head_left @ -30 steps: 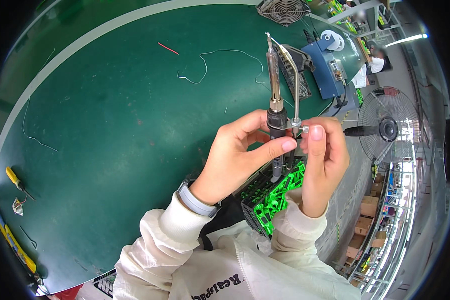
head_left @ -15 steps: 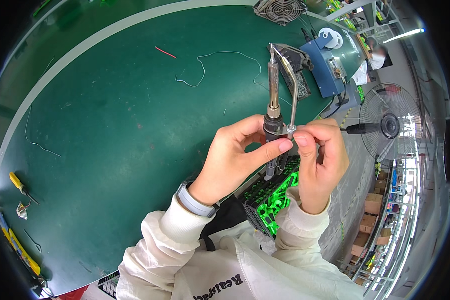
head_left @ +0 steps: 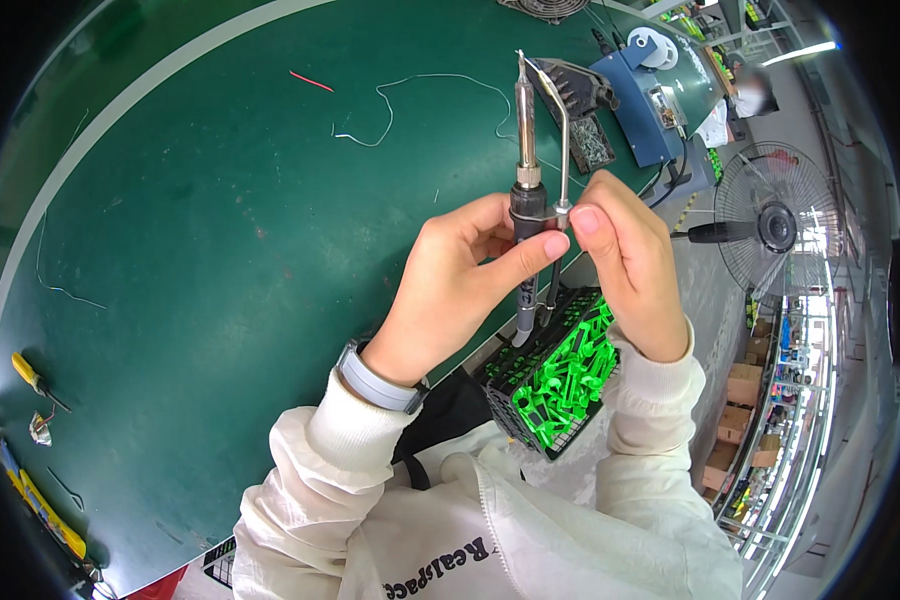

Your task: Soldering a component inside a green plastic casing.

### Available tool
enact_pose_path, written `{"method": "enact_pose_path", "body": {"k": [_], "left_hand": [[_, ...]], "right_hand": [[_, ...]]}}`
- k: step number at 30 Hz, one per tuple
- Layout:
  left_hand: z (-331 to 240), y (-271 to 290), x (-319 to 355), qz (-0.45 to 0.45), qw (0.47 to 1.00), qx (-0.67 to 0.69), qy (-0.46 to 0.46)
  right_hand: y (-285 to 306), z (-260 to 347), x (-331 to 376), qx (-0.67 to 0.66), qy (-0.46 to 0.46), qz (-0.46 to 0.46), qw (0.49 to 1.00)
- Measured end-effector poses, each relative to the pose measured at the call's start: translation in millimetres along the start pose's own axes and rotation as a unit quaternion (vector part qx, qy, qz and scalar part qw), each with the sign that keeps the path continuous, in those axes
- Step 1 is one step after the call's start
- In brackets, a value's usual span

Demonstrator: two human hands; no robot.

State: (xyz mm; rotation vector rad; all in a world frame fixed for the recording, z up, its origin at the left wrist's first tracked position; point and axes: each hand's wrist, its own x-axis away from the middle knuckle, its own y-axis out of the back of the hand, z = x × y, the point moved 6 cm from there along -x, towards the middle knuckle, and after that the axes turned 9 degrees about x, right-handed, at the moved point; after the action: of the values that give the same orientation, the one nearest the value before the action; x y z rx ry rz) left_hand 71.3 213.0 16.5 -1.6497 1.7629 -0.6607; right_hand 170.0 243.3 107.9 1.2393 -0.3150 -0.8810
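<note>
Upright above the table's right edge stands a soldering iron (head_left: 526,135), its tip up and its dark handle in my left hand (head_left: 450,270). Alongside its barrel runs a bent metal tube (head_left: 565,160), clamped to the handle by a small bracket with a nut (head_left: 562,211). My left thumb lies across the handle just below the bracket. My right hand (head_left: 632,260) is closed, thumb and bent forefinger pinching at the nut at the tube's base. Below the hands, the iron's lower end hangs in front of a black crate (head_left: 505,365).
Green plastic parts (head_left: 565,395) fill the crate. Behind the iron are a black stand (head_left: 580,88), a blue box (head_left: 632,115) and a white spool (head_left: 660,50). Thin wire (head_left: 410,80) and a red wire (head_left: 311,80) lie on the green table (head_left: 220,300). A fan (head_left: 775,222) stands right.
The iron and both hands sit higher in the view, while the table's things have also shifted up and left. My right hand has turned and risen, showing more of the crate.
</note>
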Motion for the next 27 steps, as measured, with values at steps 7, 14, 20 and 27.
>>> {"method": "enact_pose_path", "body": {"k": [7,14,20,27], "left_hand": [[5,2,1,0.02,0.997,0.017,0.078],[6,2,0,0.027,0.996,0.029,0.082],[7,-1,1,0.027,0.995,0.015,0.093],[9,-1,2,0.028,0.995,0.005,0.1]], "right_hand": [[-2,3,2,0.099,0.127,-0.046,0.986],[-1,3,0,0.083,0.148,-0.03,0.985],[5,-10,-7,-0.091,-0.023,-0.069,0.993],[-3,-11,-5,-0.169,-0.084,-0.16,0.969]]}}
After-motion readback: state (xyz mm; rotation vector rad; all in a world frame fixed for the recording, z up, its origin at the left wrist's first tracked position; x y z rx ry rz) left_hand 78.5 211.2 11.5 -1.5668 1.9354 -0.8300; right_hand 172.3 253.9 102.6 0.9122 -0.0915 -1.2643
